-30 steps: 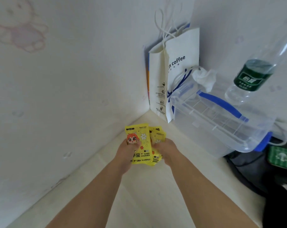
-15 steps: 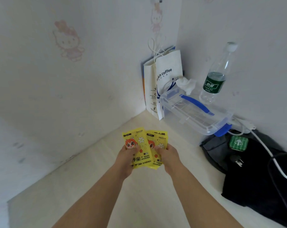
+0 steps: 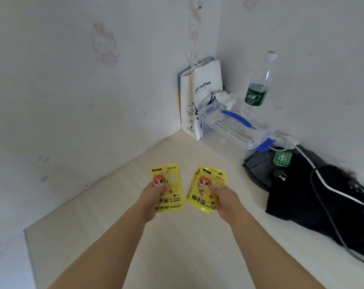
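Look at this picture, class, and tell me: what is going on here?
A person holds yellow hand warmer packets over a pale tabletop in a corner. The left-hand grip pinches the left stack, and the right-hand grip pinches the right stack; the two stacks are held apart. Against the walls stand a white paper coffee bag, a clear plastic box with a blue handle and a water bottle. Dark clothing lies to the right.

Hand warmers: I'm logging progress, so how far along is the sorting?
Done: two bunches, apart. In hand: the left hand grips the left bunch, the right hand the right bunch, above the table. Left: no packet lies on the table yet.
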